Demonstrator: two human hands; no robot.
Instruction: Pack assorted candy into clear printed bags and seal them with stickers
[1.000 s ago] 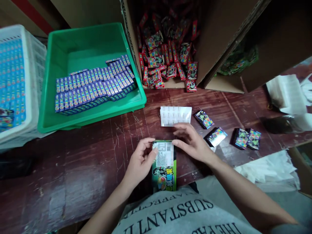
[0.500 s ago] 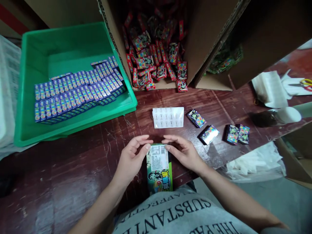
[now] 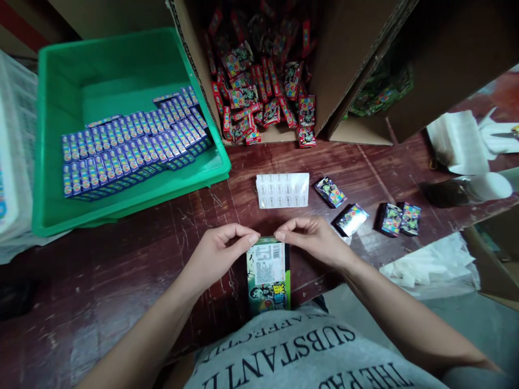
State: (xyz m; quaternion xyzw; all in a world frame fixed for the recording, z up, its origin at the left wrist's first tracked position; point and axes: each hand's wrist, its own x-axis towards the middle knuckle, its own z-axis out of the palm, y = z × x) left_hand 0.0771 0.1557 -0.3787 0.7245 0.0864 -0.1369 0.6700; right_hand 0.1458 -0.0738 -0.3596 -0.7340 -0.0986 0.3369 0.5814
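A green and black candy box [image 3: 267,273] with a white printed label lies on the table, its near end against my shirt. My left hand [image 3: 221,251] pinches the far left corner of the box between thumb and fingers. At the far right corner, the thumb and forefinger of my right hand [image 3: 314,240] are pinched together in the same way. A green strip, perhaps the end flap, shows between the fingertips. Just beyond the hands lies a white sheet of round stickers [image 3: 283,190]. Small dark candy packs [image 3: 330,192] lie to its right.
On the left stands a green bin [image 3: 133,208] with rows of small purple boxes [image 3: 121,162]. Behind, a cardboard carton [image 3: 279,135] holds many red packs [image 3: 271,81]. To the right are a white-capped jar [image 3: 470,189] and a plastic bag [image 3: 438,265] at the table edge.
Both hands have closed from loosely curved fingers to pinches at the far corners of the candy box. The whole view has shifted slightly.
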